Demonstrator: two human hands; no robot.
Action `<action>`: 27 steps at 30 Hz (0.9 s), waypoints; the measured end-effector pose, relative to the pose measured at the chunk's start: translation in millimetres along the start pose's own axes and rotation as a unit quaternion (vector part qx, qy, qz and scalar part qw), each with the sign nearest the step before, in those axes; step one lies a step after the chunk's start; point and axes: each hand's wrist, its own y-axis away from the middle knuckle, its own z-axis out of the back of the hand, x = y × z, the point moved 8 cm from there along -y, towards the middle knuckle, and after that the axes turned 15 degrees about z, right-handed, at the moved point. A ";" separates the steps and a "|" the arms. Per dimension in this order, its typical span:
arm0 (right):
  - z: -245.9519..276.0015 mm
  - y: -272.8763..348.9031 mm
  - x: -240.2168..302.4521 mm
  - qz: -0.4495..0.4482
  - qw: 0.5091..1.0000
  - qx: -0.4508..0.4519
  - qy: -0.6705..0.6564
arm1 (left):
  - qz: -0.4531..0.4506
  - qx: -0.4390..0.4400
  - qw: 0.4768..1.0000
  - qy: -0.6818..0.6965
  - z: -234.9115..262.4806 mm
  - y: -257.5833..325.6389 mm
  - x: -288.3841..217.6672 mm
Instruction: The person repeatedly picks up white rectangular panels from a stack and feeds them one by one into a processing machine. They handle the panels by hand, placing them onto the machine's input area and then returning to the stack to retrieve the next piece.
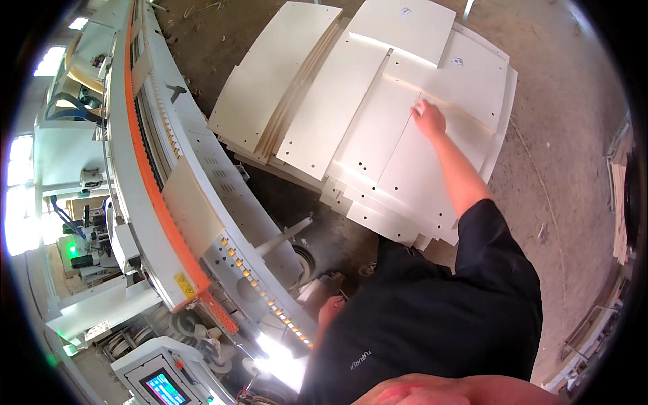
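My right hand [429, 120] reaches out over a stack of white panels, its fingers curled at the seam between two of them. Its fingertips are beside the far corner of the right-hand white panel [439, 165]; whether they pinch its edge is unclear. The left-hand white panel [370, 131] lies directly alongside. Small dark drilled holes show along the panels' edges. Down by my body, my left hand [330, 310] is close to the machine's side. Its fingers are mostly hidden, so what it touches cannot be made out.
A long edge-banding machine [145, 202] with an orange strip runs along the left, bearing a flat panel [191, 202]. Its control screen [164, 388] glows at lower left. More stacked panels [280, 64] stand at the far left of the pile. Concrete floor [553, 135] extends right.
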 end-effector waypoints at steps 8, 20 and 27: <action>21.0 -157.4 -72.7 -0.039 0.985 0.085 0.148 | 0.176 0.028 0.984 -0.022 -0.9 33.3 -11.8; -3.1 -136.7 -54.5 0.034 0.960 0.115 0.253 | 0.164 0.061 0.984 -0.037 8.1 15.6 -112.6; -8.5 -33.2 -2.0 0.028 0.979 0.137 0.147 | 0.113 0.105 0.988 0.006 -13.6 -28.6 -117.7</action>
